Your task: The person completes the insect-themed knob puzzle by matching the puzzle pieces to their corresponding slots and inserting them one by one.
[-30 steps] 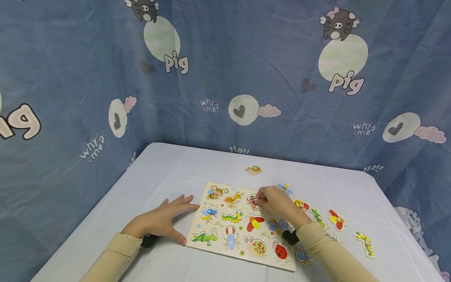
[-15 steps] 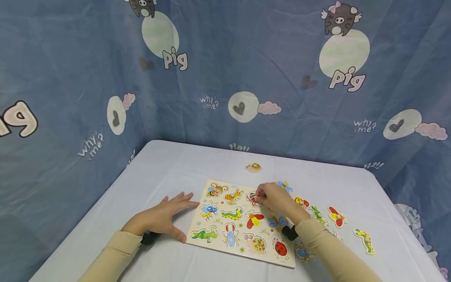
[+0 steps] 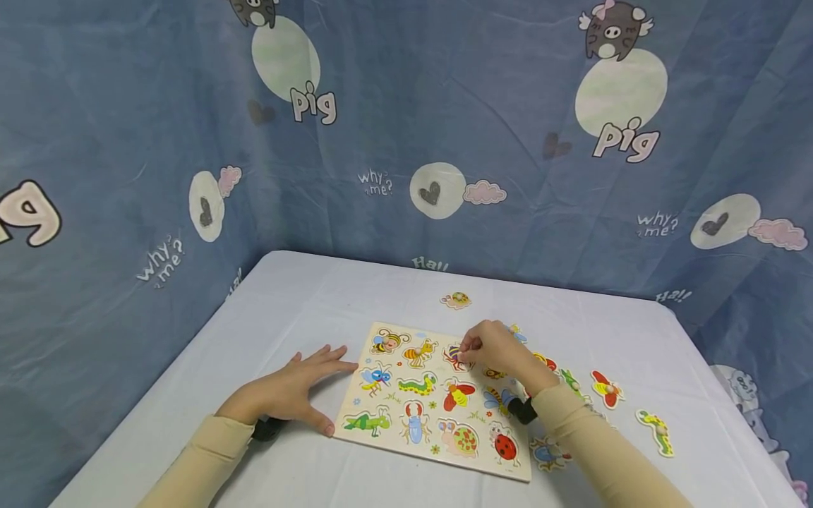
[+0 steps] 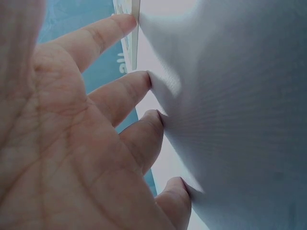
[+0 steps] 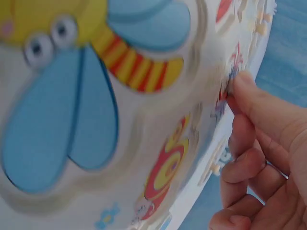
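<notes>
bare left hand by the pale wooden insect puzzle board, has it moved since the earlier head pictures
No: the bare left hand keeps its place against the pale wooden board, beside its left edge.

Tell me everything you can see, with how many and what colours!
backdrop: at least one cloth, blue with pig drawings, around the table
table: one, white, under everything
puzzle board: one, cream, on the table
bug shapes: twelve, many colours, on the board
spider piece: one, purple, yellow and red, top row
snail piece: one, yellowish and pink, beyond the board
other loose pieces: at least six, mixed colours, right side
sleeves: two, beige, on the arms
left grip: one, beside the board
right grip: one, pinching the spider
</notes>
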`<state>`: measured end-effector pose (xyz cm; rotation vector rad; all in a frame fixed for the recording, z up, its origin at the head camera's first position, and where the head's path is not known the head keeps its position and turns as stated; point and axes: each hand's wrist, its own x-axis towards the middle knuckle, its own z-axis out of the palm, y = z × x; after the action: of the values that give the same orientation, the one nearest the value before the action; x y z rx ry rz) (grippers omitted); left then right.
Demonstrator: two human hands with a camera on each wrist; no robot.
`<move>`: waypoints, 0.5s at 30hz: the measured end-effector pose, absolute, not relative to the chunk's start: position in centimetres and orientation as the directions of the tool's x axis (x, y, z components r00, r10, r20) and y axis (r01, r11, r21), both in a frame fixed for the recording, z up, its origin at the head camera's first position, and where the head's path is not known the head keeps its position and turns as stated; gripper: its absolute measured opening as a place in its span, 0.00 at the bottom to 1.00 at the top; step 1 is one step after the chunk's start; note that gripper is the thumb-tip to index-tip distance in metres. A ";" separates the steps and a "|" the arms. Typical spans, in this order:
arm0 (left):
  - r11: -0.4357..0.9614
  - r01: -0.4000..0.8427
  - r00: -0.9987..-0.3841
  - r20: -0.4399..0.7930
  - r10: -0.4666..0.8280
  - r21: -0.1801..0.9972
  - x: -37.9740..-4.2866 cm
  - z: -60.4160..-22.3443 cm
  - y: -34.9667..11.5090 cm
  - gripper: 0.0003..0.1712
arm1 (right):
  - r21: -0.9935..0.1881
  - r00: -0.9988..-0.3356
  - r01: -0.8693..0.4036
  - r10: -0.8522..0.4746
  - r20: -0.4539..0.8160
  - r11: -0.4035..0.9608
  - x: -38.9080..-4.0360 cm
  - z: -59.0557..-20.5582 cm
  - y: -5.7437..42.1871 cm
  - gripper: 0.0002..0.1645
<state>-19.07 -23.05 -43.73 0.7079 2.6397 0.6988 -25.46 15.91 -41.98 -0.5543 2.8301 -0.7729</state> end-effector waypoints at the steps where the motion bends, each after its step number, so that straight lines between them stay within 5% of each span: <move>1: 0.756 0.380 -0.826 -0.173 0.537 0.533 -19.1 -43.7 -23.1 0.62 | -0.522 -0.920 -0.305 -0.389 -0.055 0.797 -25.6 -41.9 16.0 0.07; 15: 0.752 0.386 -0.823 -0.168 0.542 0.535 -19.0 -43.6 -23.0 0.63 | -0.572 -0.827 -0.342 -0.528 -0.193 0.745 -27.0 -41.2 18.5 0.14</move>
<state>-18.98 -23.03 -43.63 0.7193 2.6374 0.7056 -27.04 18.45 -41.24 -0.6720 2.6026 -0.7563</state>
